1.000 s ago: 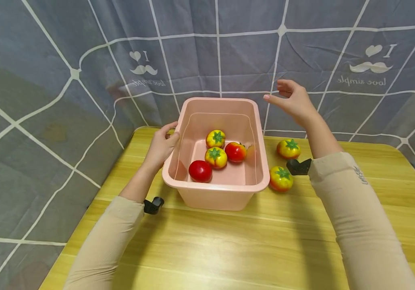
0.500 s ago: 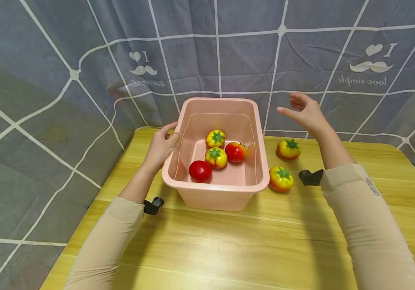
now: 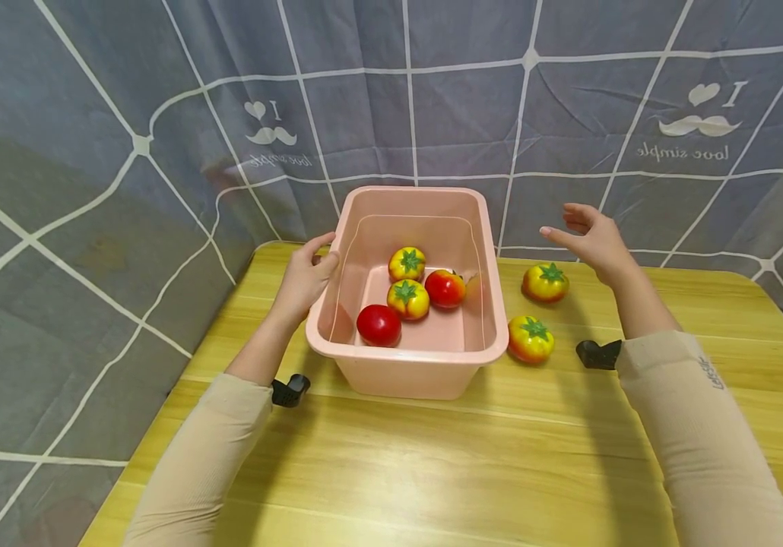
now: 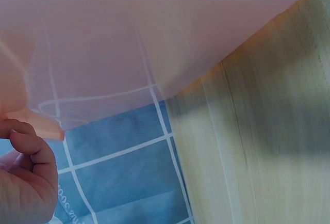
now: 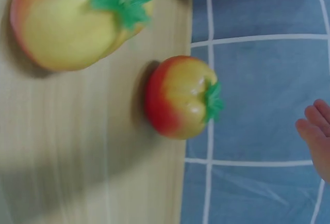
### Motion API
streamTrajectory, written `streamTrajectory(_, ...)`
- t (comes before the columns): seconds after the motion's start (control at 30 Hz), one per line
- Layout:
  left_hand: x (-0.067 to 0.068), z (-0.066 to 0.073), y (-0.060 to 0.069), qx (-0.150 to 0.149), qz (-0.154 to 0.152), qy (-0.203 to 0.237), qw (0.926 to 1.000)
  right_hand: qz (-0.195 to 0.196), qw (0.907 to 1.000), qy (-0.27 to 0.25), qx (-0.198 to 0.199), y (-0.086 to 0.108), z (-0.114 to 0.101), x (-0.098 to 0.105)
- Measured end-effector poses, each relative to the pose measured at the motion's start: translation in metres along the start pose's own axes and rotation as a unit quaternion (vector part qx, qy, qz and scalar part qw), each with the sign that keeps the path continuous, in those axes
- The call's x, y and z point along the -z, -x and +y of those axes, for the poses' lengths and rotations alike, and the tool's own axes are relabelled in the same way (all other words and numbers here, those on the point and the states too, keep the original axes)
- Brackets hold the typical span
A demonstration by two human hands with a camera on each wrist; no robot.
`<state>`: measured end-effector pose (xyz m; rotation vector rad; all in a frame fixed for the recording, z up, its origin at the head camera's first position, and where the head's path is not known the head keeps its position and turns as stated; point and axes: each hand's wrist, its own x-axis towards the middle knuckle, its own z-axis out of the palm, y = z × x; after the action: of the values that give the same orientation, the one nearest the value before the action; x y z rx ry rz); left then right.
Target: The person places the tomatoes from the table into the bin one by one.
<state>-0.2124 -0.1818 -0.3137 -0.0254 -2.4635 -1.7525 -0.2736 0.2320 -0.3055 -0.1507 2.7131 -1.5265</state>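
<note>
My left hand (image 3: 305,279) holds the left rim of a pink plastic bin (image 3: 405,374), its thumb at the rim; in the left wrist view the fingers (image 4: 36,154) curl by the bin's edge. Inside the bin lie two yellow tomato-like fruits with green leafy tops, one behind (image 3: 407,264) the other (image 3: 408,299), plus a red-and-yellow fruit (image 3: 445,289) and a plain red fruit (image 3: 378,325). My right hand (image 3: 593,237) hovers with nothing in it, fingers loosely bent. Below and left of it, a rear yellow-red fruit (image 3: 545,282) and a front one (image 3: 530,339) sit on the table.
The wooden table (image 3: 391,471) bears everything. A grey curtain (image 3: 460,114) with white lines rises behind it and along the left side. Black wrist mounts (image 3: 599,354) stick out from both sleeves. The front loose fruit sits close against the bin's right side.
My right hand has moved right and down, away from above the bin's right side towards the loose fruits. The left hand, bin and fruits stay in place.
</note>
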Motion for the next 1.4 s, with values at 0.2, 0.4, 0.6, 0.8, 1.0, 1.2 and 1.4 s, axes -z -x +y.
streamTrajectory(0.2, 0.000, -0.003, -0.001, -0.007, 0.003, 0.003, 1.0000, -0.010, 0.9998, 0.002, -0.016, 0.002, 0.022, -0.004)
streamTrajectory(0.4, -0.001, -0.002, -0.001, -0.005, 0.002, 0.002, 1.0000, -0.014, 0.9996, -0.003, -0.023, 0.007, 0.043, -0.007)
streamTrajectory(0.6, -0.002, 0.000, -0.001, -0.004, -0.002, 0.000, 1.0000, -0.013, 0.9996, -0.009, -0.025, 0.008, 0.062, -0.011)
streamTrajectory(0.8, -0.001, -0.001, -0.001, -0.006, -0.002, 0.000, 1.0000, -0.016, 0.9993, -0.009, -0.031, 0.010, 0.079, -0.018)
streamTrajectory(1.0, -0.002, -0.002, 0.000, -0.002, -0.002, 0.001, 1.0000, -0.014, 0.9986, 0.017, -0.047, 0.013, 0.089, -0.022)
streamTrajectory(1.2, -0.001, -0.003, 0.001, -0.003, 0.001, -0.005, 1.0000, -0.012, 0.9988, 0.015, -0.044, 0.012, 0.098, -0.025)
streamTrajectory(1.4, -0.001, -0.005, -0.001, -0.003, 0.002, 0.002, 1.0000, -0.008, 0.9992, 0.021, -0.032, 0.010, 0.105, -0.031)
